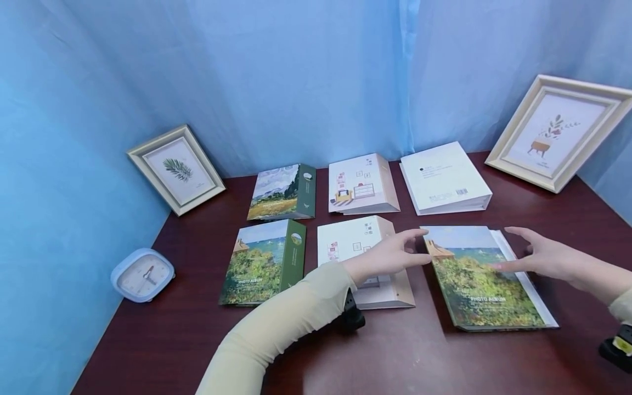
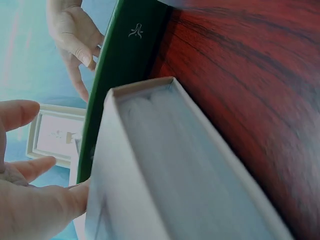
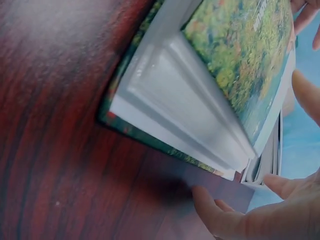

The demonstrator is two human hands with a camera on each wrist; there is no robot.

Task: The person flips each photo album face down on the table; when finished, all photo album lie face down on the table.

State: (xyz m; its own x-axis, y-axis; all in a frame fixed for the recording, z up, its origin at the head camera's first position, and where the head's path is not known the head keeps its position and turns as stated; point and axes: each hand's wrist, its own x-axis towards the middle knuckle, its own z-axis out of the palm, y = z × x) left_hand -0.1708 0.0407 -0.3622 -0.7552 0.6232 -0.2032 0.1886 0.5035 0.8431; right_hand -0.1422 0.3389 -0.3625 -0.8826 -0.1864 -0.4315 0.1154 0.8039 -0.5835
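Observation:
A photo album (image 1: pixel 486 280) with a painted seaside garden cover lies at the front right of the table. Its cover sits off-square, showing a white strip along the right; clear page sleeves (image 3: pixel 175 95) show in the right wrist view. My left hand (image 1: pixel 390 253) reaches over a white-and-pink album (image 1: pixel 340 233), its fingers spread at the garden album's upper left edge. On the other side, my right hand (image 1: pixel 548 257) hovers with thumb and fingers apart by the right edge. Neither hand grips the album; whether fingertips touch it, I cannot tell.
Another garden album (image 1: pixel 261 258) lies front left. Behind stand a landscape album (image 1: pixel 276 192), a pink-spined album (image 1: pixel 362 186) and a white album (image 1: pixel 446 178). Picture frames (image 1: pixel 178 170) (image 1: pixel 558 131) lean at both back corners. A blue clock (image 1: pixel 143 274) sits at the left edge.

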